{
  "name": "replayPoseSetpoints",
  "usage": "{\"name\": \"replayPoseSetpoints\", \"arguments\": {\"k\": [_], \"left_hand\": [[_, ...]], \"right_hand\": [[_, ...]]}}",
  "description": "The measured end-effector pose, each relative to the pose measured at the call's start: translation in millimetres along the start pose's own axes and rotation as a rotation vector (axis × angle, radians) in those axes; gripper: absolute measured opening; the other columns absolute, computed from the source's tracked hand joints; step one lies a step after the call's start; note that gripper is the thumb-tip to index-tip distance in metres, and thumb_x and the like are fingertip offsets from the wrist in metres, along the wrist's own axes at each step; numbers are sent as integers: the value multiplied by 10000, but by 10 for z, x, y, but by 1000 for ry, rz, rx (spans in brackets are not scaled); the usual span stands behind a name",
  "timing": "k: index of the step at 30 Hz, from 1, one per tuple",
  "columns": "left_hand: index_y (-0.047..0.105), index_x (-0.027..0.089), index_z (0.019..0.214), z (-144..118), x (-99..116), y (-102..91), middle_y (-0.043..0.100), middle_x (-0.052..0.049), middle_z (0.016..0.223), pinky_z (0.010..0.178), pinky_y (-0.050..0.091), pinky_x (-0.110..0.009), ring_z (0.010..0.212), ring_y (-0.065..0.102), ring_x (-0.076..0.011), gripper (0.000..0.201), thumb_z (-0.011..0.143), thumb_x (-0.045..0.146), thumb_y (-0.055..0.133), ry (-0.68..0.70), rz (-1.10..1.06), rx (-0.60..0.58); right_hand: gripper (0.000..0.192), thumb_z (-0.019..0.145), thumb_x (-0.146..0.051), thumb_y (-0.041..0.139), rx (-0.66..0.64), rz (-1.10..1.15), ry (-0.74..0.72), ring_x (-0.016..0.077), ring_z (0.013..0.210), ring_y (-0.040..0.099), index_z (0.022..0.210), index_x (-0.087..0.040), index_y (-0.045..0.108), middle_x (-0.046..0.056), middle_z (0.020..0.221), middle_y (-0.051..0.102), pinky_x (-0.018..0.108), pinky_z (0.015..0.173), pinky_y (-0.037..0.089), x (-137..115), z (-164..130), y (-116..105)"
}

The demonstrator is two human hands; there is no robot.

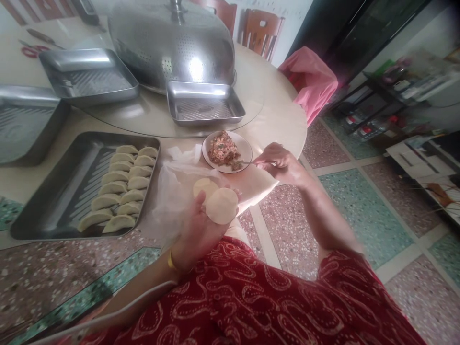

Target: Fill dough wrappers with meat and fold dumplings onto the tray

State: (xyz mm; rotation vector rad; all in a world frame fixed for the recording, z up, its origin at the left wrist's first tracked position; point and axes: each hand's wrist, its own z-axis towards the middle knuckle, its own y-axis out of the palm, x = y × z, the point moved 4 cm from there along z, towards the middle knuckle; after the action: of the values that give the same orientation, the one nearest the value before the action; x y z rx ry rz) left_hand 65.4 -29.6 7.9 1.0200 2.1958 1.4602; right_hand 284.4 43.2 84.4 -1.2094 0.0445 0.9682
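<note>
Fingers (268, 165) of right hand (278, 163) pinch spoon (246, 163) handle; long axis near level, bowl pointing left into filling on plate (246, 148). Left hand (199, 225), fingers curled under, cups round wrapper (222, 206), flat face up, above lap at counter (276, 120) edge. Tray (53, 201) of folded dumplings (122, 187) left.

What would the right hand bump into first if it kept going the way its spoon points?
Most likely the meat filling on the small plate: the right hand points its spoon leftward, and the tip already looks to be at the pile's edge.
</note>
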Motion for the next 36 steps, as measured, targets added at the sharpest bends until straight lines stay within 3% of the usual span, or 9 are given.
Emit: {"name": "replayPoseSetpoints", "arguments": {"k": [6,11,16,20,28,36], "left_hand": [[559,64,1321,13,-10,-11,705,-173,1182,1063,456,-393,1215,619,-283,544,970,464,449,-21,-9,-9],[518,55,1372,21,-13,-12,705,-175,1181,1077,447,-392,1240,602,-280,573,977,462,429,-18,-22,0],[503,57,1386,27,-22,-8,706,-178,1179,1081,442,-408,1219,615,-286,588,978,472,421,-25,-5,26],[492,61,1396,14,-12,2,702,-179,1187,1088,436,-428,1206,623,-292,593,980,475,414,-18,3,22],[479,48,1406,8,-11,-12,693,-181,1201,1099,428,-399,1228,607,-283,608,970,472,446,-11,-13,15],[512,62,1380,-1,0,-28,699,-177,1199,1084,447,-423,1212,617,-296,583,961,464,463,-8,-11,-6]], "right_hand": [[228,927,-490,616,108,-42,20,193,754,641,887,-325,769,-21,806,779,417,827,455,106,-11,-12],[292,953,-497,562,21,5,19,182,697,656,832,-324,763,-27,782,782,423,813,482,139,-35,130],[229,957,-424,571,43,0,2,178,728,670,864,-338,761,-31,815,788,432,838,489,180,-10,204],[200,958,-346,556,-72,41,-27,170,747,683,938,-347,755,-40,820,788,434,869,498,177,26,305],[165,945,-319,606,-97,24,-88,165,710,688,926,-295,768,-10,819,791,446,874,502,112,61,136],[186,927,-419,614,-104,33,-38,181,722,675,873,-330,768,-27,811,784,456,868,505,143,118,161]]}}
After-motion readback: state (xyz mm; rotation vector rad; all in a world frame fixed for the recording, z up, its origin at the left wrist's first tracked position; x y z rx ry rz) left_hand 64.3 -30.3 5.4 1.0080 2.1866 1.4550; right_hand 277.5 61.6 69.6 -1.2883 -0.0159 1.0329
